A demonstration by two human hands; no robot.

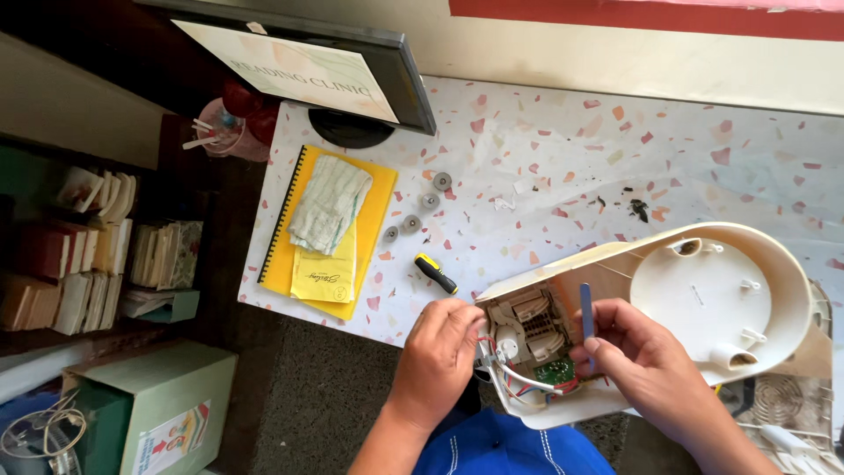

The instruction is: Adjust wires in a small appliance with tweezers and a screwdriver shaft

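A cream plastic appliance housing (703,290) lies opened on the terrazzo table, its switch block, coloured wires and a small green circuit board (556,369) exposed at the near end. My left hand (440,352) pinches at the wires on the left edge of that opening. My right hand (637,352) holds a thin blue tool (586,308) upright against the housing, its tip near the circuit board. Both wrists reach up from the bottom of the view over blue clothing.
A small yellow-and-black screwdriver (436,274) and several grey round discs (422,204) lie on the table. A yellow notebook (299,255) carries a folded cloth (330,204). A monitor (316,66) stands at the back. Shelves of books (88,255) and a green box (158,413) sit left.
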